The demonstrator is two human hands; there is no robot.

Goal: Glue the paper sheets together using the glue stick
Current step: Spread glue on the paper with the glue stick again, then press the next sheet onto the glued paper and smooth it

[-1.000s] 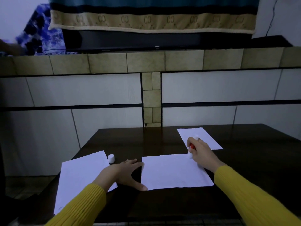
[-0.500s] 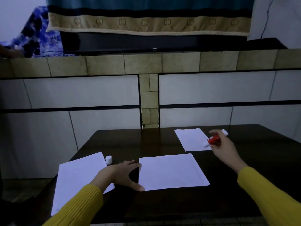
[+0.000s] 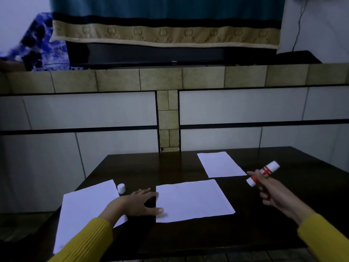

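Lifting away: right hand (image 3: 273,193), fingers clamped on glue stick (image 3: 262,173), now right of middle sheet (image 3: 192,200); earlier on it. Left hand (image 3: 139,203) fingers spread, unmoved, pressing sheet's left edge. Cap (image 3: 121,188) left of sheet on worktop (image 3: 283,224).

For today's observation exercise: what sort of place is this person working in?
Probably a room in a home: a dark wooden table against a tiled ledge, with a patterned blanket draped over what looks like a television.
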